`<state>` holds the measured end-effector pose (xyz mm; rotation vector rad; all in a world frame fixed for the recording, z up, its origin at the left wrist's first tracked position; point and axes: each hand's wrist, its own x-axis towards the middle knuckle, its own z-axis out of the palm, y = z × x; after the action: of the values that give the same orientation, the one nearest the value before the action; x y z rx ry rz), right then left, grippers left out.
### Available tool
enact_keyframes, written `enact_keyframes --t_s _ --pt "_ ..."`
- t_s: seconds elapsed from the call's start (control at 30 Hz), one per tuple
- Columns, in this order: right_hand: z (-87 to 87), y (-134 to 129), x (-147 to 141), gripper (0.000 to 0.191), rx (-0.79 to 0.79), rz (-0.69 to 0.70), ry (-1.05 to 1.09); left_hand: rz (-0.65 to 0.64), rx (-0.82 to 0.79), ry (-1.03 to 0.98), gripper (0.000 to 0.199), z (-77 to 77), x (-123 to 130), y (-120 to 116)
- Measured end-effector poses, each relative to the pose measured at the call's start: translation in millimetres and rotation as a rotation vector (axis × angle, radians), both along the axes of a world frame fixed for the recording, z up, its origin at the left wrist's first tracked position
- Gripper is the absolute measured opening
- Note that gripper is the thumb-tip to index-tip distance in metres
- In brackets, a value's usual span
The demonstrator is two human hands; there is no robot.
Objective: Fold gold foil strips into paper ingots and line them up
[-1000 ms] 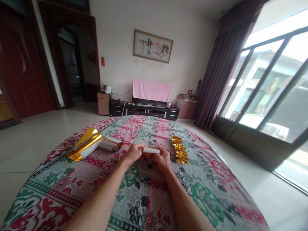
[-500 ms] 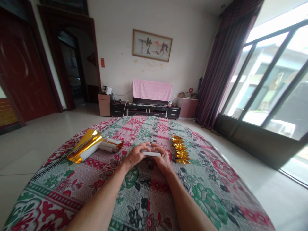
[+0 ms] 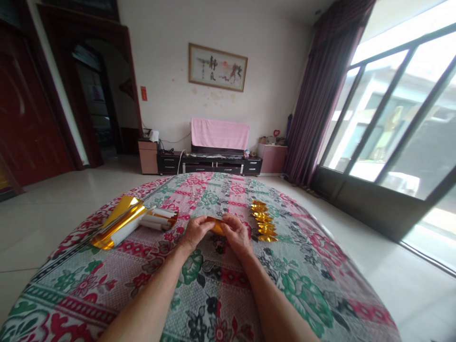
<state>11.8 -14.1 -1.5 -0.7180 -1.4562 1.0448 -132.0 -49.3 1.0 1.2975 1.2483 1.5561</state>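
Note:
A small piece of gold foil paper [image 3: 217, 228] is stretched between my two hands over the middle of the table. My left hand [image 3: 196, 232] pinches its left end, thumb on top. At the other end my right hand [image 3: 235, 232] has its fingers closed on the same sheet. The shiny gold side faces me, and its far edge is partly hidden by the fingers. To the right of my hands several folded gold foil pieces [image 3: 263, 222] stand in a row. Further left lie curled sheets of gold foil paper with white backs [image 3: 123, 228].
A flowered cloth [image 3: 306, 294] covers the round table. Beyond it stand a low black TV cabinet [image 3: 213, 167] and a TV under a pink towel [image 3: 220, 133]. A large window [image 3: 388, 118] is on the right, a red door [image 3: 28, 109] on the left.
The piece between my hands showed a white side before and now shows gold. My thumbs have come over its near face. The view has turned slightly right.

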Motion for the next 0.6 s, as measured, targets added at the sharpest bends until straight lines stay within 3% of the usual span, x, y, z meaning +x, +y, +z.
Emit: enact_keyframes --t_s 0.2,0.43,0.6 --pt "1.5 -2.2 -2.1 0.054 -0.187 0.107 0.033 0.09 0.068 0.058 0.021 0.8 4.4 2.2" --pt "5.1 -4.1 -5.2 0.044 -0.199 0.147 0.099 0.096 -0.002 -0.055 0.048 -0.8 2.8 4.9" --pt "3.6 -1.8 -5.9 0.042 -0.175 0.125 0.067 0.059 -0.094 -0.107 0.04 5.9 5.8 3.4"
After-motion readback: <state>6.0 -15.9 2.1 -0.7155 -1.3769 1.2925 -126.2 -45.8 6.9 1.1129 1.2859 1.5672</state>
